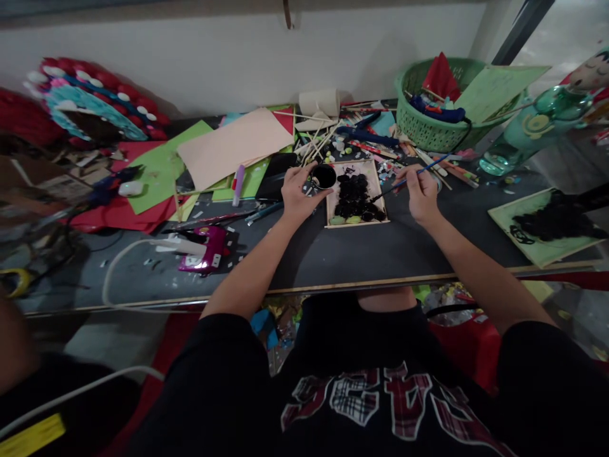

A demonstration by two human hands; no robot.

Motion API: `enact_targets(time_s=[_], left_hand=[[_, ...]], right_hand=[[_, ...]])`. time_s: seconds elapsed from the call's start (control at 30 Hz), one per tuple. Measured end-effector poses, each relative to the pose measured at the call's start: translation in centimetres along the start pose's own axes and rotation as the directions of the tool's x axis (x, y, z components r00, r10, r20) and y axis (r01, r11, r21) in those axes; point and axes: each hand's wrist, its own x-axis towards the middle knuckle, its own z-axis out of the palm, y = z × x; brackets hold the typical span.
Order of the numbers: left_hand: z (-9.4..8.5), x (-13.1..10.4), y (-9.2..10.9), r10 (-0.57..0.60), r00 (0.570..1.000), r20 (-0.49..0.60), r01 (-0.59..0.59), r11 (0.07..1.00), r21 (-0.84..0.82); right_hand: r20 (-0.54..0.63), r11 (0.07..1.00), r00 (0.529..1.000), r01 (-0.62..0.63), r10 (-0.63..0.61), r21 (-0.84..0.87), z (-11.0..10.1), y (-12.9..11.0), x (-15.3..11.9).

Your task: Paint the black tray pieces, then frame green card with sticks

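A small round cup of black paint (324, 177) is held by my left hand (299, 192), its fingers wrapped round the left side. My right hand (419, 193) pinches a thin blue brush (435, 163), whose dark tip points down-left onto a framed board (332, 222). Rounded shapes on this board are mostly coated in black (353, 195), with a few pale green ones along its near edge. The cup is over the board's upper left corner.
Coloured paper sheets (238, 145) and a purple power strip (204, 249) lie to the left. Behind are sticks, scraps and a paper roll (319, 103). A green basket (413, 124), a bottle (518, 139) and another black-painted board (507, 219) are at the right. Someone's arm (14, 343) shows at far left.
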Motion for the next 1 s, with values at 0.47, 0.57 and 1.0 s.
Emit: enact_targets(time_s=[0.47,0.57,1.0], left_hand=[[-1.3,-1.3,3.0,0.125,0.991,-0.037,-0.119,0.983,0.139],[-1.2,-1.4,2.9,0.125,0.991,-0.036,-0.117,0.976,0.182],[-0.6,-1.3,2.2,0.18,0.984,-0.004,-0.176,0.966,0.189]], right_hand=[[0.292,0.786,0.859,0.505,-0.42,-0.356,2.7,-9.0,-0.5],[0.356,0.727,0.846,0.526,-0.397,-0.44,4.6,-8.5,-0.8],[0.328,0.776,0.858,0.503,-0.395,-0.381,5.3,-6.9,-0.4]])
